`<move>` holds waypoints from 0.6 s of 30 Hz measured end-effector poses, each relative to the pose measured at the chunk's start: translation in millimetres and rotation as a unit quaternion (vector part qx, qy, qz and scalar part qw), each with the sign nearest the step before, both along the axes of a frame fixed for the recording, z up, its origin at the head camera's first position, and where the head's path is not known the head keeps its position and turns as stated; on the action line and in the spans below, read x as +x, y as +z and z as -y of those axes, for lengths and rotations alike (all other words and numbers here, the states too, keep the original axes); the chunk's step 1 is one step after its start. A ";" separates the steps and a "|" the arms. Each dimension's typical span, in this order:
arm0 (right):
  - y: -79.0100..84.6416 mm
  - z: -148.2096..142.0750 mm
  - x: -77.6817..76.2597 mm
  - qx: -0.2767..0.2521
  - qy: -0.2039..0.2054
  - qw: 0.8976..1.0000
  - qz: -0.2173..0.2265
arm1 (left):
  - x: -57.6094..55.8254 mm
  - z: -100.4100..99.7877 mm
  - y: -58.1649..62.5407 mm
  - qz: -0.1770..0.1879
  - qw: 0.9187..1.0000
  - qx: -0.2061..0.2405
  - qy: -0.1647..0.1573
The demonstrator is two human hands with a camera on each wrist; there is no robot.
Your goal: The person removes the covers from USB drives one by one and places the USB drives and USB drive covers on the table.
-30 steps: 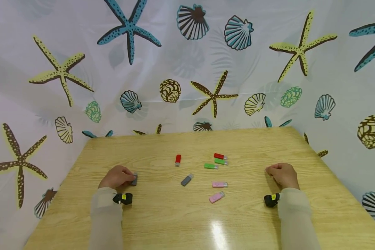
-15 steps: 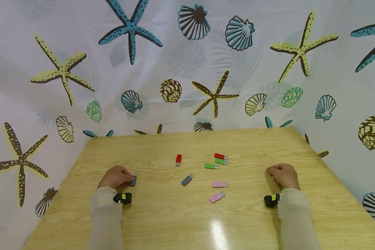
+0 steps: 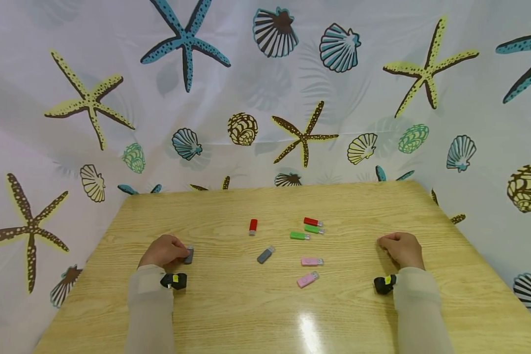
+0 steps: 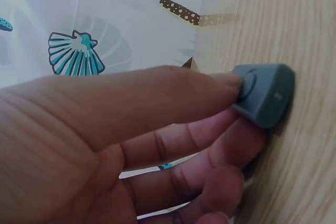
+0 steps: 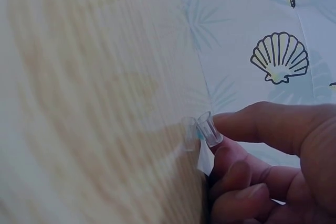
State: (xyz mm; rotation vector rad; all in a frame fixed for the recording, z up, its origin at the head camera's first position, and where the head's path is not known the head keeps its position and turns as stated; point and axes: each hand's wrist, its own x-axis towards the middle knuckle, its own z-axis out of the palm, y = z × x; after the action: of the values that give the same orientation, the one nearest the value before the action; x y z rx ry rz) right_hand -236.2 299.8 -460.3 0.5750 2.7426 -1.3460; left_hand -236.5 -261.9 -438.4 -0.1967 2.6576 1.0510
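At the left of the table, my left hand (image 3: 163,250) pinches a grey USB flash drive (image 3: 189,254) between thumb and fingers. In the left wrist view the thumb presses on the round mark of this flash drive (image 4: 270,93), close to the tabletop. On the right side my right hand (image 3: 401,248) holds a small clear plastic piece (image 5: 210,129), like a cap, between thumb and forefinger just over the wood. Its other fingers are curled under. A second grey flash drive (image 3: 265,254) lies between the hands.
Several flash drives lie mid-table: a red one (image 3: 253,226) alone, another red one (image 3: 311,221) beside a green one (image 3: 314,229), a second green one (image 3: 299,236), and two pink ones (image 3: 311,262). A patterned curtain (image 3: 248,88) hangs behind the table (image 3: 248,314).
The grey flash drive in my left hand has shifted very slightly. My right hand stays in the same place, and the loose flash drives have not moved.
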 end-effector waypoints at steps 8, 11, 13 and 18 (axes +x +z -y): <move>-1.0 -0.3 0.0 -0.008 -0.005 1.000 0.002 | -0.2 1.2 -1.9 0.000 1.000 -0.002 -0.003; -1.5 -0.4 0.1 -0.008 -0.006 1.000 0.000 | 0.6 1.1 -1.9 -0.001 1.000 -0.002 -0.002; -1.9 -0.5 0.1 -0.008 -0.006 1.000 -0.002 | 0.7 0.7 -1.6 0.000 1.000 -0.001 -0.002; -2.3 -1.0 0.2 -0.009 -0.007 1.000 -0.004 | -1.3 0.2 -2.5 0.000 1.000 -0.005 0.003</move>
State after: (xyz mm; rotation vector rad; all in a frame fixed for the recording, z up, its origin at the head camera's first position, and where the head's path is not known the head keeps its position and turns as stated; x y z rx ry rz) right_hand -236.0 300.8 -462.6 0.5896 2.7357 -1.3773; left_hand -237.8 -262.0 -440.9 -0.2060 2.6642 1.0392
